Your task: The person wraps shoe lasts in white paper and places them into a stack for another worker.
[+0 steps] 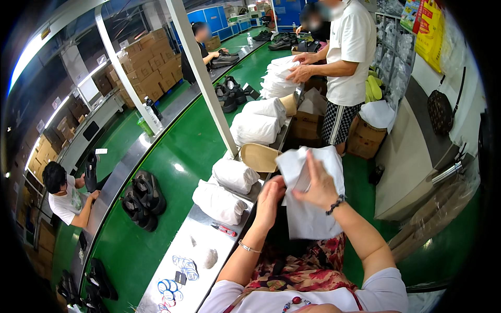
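A thin, soft white wrap, loosely folded (313, 221), is in the air in front of the person's body, just right of the narrow metal desk (169, 261). The right hand (317, 183) lies over its upper part, fingers stretched out and thumb apart from them; whether they pinch the wrap, I cannot tell. The left hand (270, 197) is at the wrap's left edge, its fingers close together; I cannot tell if they grip it.

The left forearm passes close along the desk's right edge. To the right of the wrap, open green floor (360, 193) runs to a pale grey cabinet (404, 167). Left of the desk, the smooth green belt (180, 156) has bare room between the desk and one pair of dark shoes (143, 200), two in all.

Two rounded white bundles lie side by side at the desk's far end: the nearer bundle (219, 202) and the farther bundle (236, 175). Beyond them is one tan oval tray-like piece (259, 157). One red-handled cutting tool (224, 229) lies just below the nearer bundle, and one small black card (180, 277) lies farther down the desk.
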`<state>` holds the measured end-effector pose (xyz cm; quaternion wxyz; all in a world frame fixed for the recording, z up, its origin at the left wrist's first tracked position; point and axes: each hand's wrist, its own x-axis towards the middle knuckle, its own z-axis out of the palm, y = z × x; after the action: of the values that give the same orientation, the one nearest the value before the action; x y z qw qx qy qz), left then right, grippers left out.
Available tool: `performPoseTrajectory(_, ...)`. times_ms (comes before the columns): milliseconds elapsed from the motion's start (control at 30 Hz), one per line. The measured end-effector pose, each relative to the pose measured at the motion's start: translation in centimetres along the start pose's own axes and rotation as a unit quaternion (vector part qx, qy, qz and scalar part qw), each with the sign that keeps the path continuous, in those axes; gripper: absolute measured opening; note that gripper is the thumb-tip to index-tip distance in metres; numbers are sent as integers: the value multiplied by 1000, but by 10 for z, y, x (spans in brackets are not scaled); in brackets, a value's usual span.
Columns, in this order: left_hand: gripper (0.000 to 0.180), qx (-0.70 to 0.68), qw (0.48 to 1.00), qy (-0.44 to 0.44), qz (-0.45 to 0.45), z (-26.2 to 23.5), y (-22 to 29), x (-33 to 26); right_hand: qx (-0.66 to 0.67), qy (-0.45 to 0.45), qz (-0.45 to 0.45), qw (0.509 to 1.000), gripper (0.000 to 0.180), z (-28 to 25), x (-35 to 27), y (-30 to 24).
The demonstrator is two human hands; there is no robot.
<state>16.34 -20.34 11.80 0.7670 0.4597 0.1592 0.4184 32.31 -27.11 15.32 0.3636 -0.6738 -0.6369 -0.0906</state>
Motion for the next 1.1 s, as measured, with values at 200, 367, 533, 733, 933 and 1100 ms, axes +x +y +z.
performPoseTrajectory(200, 27, 268, 944, 81, 173, 43, 1, -42, -127, 197, 31, 972, 104, -28, 26, 5)
performPoseTrajectory(367, 58, 190, 971, -81, 118, 33, -20, -19, -93, 167, 27, 981, 104, 0, 11, -40)
performPoseTrajectory(533, 75, 41, 990, -74, 113, 30, -19, -6, 40, 158, 61, 985, 101, 3, 5, -51)
performPoseTrajectory(733, 40, 27, 996, 24, 78, 20, -17, -8, 414, 50, 108, 903, 56, -3, 2, -31)
performPoseTrajectory(933, 41, -11, 1000, 4, 5, 8, -19, -13, 586, 12, 250, 771, 40, 12, -14, -10)
performPoseTrajectory(1100, 90, -134, 980, -110, -94, -8, -7, -27, 676, -25, 281, 681, 35, 11, -36, -20)
